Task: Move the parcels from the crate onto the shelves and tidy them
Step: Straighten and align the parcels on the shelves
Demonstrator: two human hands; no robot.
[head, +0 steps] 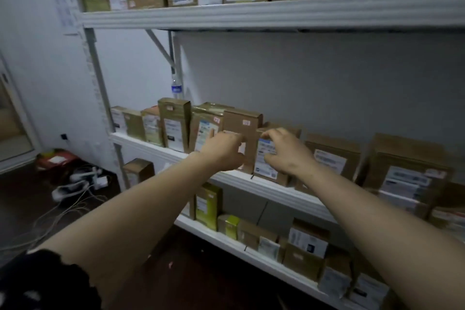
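— Which step is this?
— Tidying, I'd judge. Both hands are at the front edge of the middle shelf (151, 147). The left hand (224, 152) curls its fingers round the tall brown cardboard parcel (242, 118), and the right hand (285, 153) pinches the top of the shorter labelled parcel (263, 171) just beside it.
— Next?
— Probably squaring both upright, flush with the row. They're plain kraft boxes; the short one carries a white-and-blue shipping label

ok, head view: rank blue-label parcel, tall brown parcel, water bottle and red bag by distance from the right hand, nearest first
1. blue-label parcel: pinched by the right hand.
2. tall brown parcel: just to its left, held by the left hand.
3. water bottle: behind the parcels, further left.
4. red bag: on the floor, far left.
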